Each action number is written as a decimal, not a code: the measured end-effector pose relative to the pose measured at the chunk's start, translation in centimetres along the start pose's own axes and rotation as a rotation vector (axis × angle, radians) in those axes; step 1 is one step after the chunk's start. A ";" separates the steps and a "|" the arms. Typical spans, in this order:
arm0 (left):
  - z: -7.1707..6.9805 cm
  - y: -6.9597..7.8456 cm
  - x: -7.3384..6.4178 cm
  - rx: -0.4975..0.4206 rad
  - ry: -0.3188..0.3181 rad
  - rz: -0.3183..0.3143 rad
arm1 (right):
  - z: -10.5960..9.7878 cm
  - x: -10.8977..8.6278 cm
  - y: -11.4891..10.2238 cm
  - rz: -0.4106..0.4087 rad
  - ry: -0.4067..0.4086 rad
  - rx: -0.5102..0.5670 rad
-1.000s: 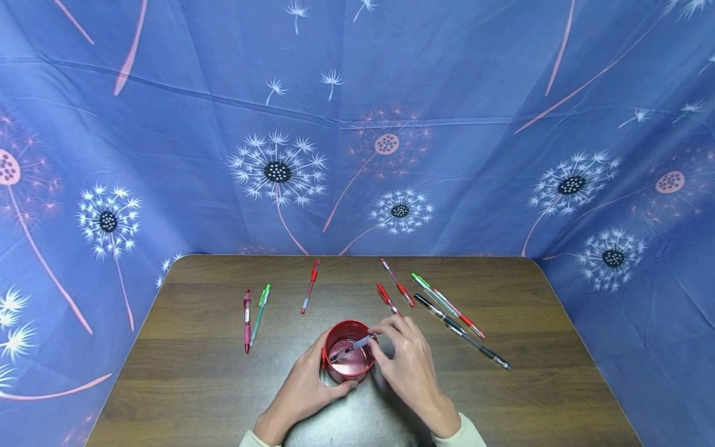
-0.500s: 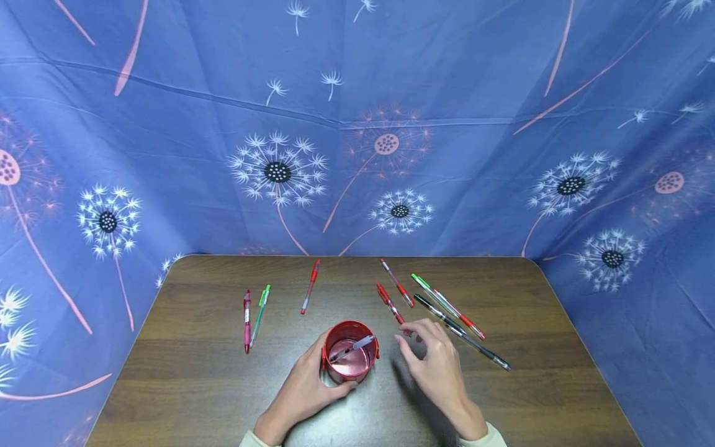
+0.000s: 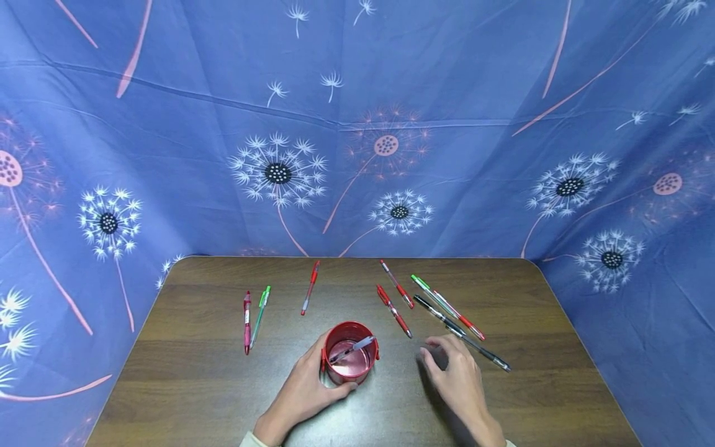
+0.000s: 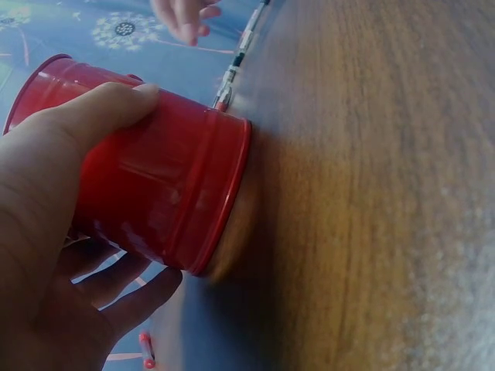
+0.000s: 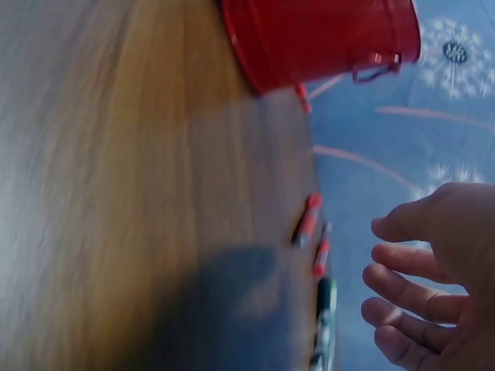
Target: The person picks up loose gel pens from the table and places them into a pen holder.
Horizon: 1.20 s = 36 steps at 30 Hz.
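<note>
A small red metal bucket stands on the wooden table, and my left hand grips its left side, the thumb along the front. In the left wrist view, the fingers wrap beneath the bucket wall. Inside the bucket leans a pen with a pale end and a dark tip. My right hand hovers over the table with loosely bent fingers and nothing in them, its fingertips close to the black pens. A red pen lies just left of that hand.
On the table's left lie a dark pink pen and a green pen; a red pen is behind the bucket. Further right are another red pen and a green pen beside a red one. A blue dandelion-print cloth hangs behind.
My right hand has let go of the pen in the bucket and moved right, away from the rim, toward the black pens. The left hand and bucket have stayed in place.
</note>
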<state>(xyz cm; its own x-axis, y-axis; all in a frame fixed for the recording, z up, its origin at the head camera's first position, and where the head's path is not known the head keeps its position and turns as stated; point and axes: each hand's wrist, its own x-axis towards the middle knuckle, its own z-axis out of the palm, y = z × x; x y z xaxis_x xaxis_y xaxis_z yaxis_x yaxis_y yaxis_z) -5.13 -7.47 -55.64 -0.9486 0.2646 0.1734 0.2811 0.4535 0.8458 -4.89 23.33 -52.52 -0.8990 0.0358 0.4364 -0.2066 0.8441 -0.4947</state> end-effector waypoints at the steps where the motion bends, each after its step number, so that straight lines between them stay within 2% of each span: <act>1: 0.0 0.0 0.0 0.001 -0.001 -0.005 | -0.2 -0.1 0.4 0.008 0.006 -0.012; 16: 0.0 0.1 -0.1 0.010 0.004 -0.009 | -2.8 -0.3 6.0 0.062 0.020 -0.139; 25: 0.0 0.1 0.0 0.016 -0.001 0.008 | -3.2 0.6 7.7 0.065 0.034 -0.175; 30: 0.0 0.1 -0.1 0.006 -0.001 0.009 | -3.4 0.9 8.4 0.042 0.012 -0.205; 36: 0.0 0.1 -0.1 0.001 -0.003 0.009 | -3.2 1.0 8.8 0.054 -0.036 -0.216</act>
<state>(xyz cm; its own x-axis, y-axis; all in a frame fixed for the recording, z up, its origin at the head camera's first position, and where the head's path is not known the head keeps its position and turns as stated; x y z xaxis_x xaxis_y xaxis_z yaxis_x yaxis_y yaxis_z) -5.04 -7.44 -55.63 -0.9457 0.2711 0.1790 0.2893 0.4520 0.8438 -6.36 32.50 -54.07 -0.9206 0.0678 0.3845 -0.0741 0.9366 -0.3426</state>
